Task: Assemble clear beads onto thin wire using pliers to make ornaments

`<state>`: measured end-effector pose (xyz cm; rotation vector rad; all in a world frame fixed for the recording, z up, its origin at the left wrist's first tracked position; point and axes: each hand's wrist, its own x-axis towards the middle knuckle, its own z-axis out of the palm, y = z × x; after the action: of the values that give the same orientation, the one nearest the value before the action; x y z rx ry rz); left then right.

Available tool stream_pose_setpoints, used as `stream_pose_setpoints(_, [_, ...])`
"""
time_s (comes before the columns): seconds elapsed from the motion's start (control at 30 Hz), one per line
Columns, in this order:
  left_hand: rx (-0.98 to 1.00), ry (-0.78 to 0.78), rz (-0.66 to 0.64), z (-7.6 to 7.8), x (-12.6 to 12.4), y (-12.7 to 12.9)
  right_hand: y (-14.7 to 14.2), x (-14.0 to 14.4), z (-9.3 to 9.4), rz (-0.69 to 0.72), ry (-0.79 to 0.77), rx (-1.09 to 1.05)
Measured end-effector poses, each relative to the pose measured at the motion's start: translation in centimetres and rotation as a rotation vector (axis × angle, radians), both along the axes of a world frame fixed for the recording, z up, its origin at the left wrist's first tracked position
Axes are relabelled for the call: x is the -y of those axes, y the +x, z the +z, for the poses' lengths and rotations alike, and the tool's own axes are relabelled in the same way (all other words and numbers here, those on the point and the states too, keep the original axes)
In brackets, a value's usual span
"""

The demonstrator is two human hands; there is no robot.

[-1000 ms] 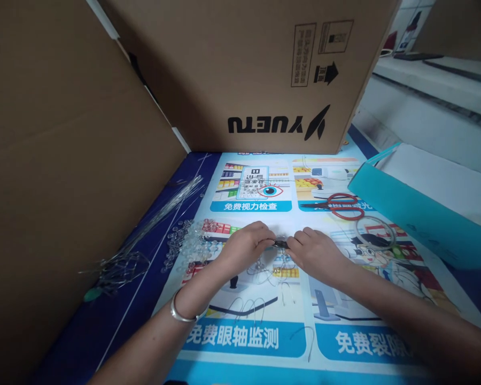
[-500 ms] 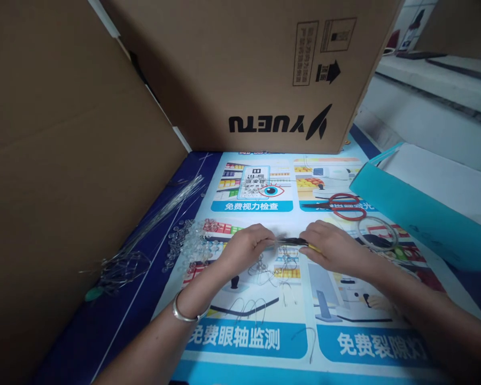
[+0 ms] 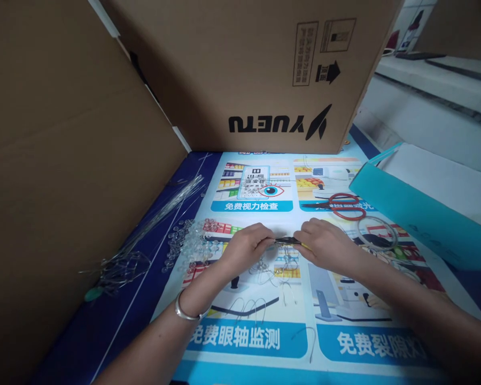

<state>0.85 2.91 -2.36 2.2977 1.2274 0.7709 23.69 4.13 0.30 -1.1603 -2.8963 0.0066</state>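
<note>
Hands (image 3: 249, 245) before inverted "YUETU" carton (image 3: 240, 69)

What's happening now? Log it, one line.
right hand: gripping pliers; left hand: pinched at pliers' tip; red-handled scissors: lying unheld

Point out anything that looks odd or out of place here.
The YUETU lettering on the cardboard stands upside down. Clear beads lie loose beside the left hand, perhaps deliberately. Nothing looks plainly damaged.

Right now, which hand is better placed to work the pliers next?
Likely the right hand: it grips the pliers by the yellow handle, while the left hand is at the dark tips, nearer the clear beads.
</note>
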Motion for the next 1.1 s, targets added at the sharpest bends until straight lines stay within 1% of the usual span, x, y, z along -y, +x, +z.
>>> stream_pose_setpoints(0.37, [0.051, -0.013, -0.035, -1.1, -0.1, 0.2, -0.2, 0.3, -0.3, 0.016, -0.033, -0.006])
stream_pose_setpoints(0.63, [0.076, 0.039, -0.001, -2.4, 0.3, 0.4, -0.3, 0.7, -0.6, 0.023, -0.048, -0.029])
stream_pose_setpoints(0.87, [0.099, 0.071, 0.004, -2.5, 0.4, 0.7, -0.2, 0.7, -0.7, 0.034, -0.062, -0.044])
stream_pose_setpoints(1.1, [0.049, 0.076, 0.007, -2.3, 0.6, 0.8, -0.4, 0.7, -0.2, 0.040, -0.062, -0.017])
